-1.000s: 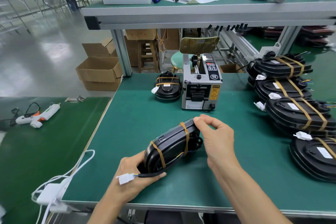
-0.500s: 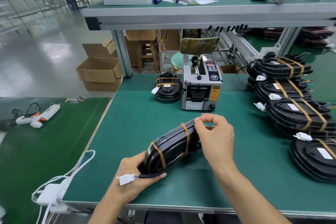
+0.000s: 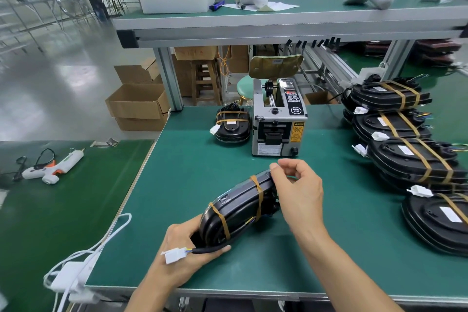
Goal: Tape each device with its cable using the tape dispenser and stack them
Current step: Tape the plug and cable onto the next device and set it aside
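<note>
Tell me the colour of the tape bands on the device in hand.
Brownish tan bands around the black device, head view.

The oval plastic device (image 3: 238, 210) in the near centre is glossy black, banded by two tan tape strips, and its black cable ends in a white connector (image 3: 174, 255). The flat table mat (image 3: 192, 175) is deep green. The boxy metal tape dispenser (image 3: 278, 121) is silver-grey with a black panel and a yellow caution label. At far right, the stacked oval devices (image 3: 410, 159) are black with tan tape and white labels. At left, the plastic glue gun (image 3: 53, 167) is white with orange.
</note>
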A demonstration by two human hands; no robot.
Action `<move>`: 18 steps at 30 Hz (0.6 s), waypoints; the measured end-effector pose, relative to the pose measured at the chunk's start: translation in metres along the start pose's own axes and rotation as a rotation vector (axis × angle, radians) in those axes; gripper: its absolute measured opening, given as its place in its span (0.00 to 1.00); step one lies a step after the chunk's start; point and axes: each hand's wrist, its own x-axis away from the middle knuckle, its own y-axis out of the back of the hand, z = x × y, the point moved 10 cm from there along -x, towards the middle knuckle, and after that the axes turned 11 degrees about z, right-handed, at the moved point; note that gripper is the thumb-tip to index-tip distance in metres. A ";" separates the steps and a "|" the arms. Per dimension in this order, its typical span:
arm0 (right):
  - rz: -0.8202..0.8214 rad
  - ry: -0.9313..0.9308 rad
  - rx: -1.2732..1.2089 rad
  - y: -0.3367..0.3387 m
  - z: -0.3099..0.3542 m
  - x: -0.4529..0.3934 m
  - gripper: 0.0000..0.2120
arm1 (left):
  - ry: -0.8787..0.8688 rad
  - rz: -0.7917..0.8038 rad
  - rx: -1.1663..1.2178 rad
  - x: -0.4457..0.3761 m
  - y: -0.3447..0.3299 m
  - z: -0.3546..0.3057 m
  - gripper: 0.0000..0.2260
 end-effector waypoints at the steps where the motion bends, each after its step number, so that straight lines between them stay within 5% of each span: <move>1: 0.022 0.004 0.005 -0.002 -0.001 -0.001 0.02 | 0.003 0.003 -0.001 0.000 0.000 0.000 0.19; 8: 0.042 -0.039 0.012 -0.001 -0.011 -0.010 0.09 | 0.019 0.006 0.008 -0.001 -0.001 0.000 0.19; 11: 0.171 -0.043 -0.006 -0.011 -0.018 -0.006 0.19 | 0.014 0.017 0.002 0.000 -0.002 -0.002 0.20; 14: 0.361 -0.042 -0.004 -0.032 -0.021 0.000 0.17 | 0.010 0.019 -0.009 -0.001 -0.002 -0.004 0.20; 18: 0.375 -0.017 -0.017 -0.030 -0.016 -0.005 0.14 | 0.003 0.026 -0.032 -0.001 -0.002 -0.007 0.26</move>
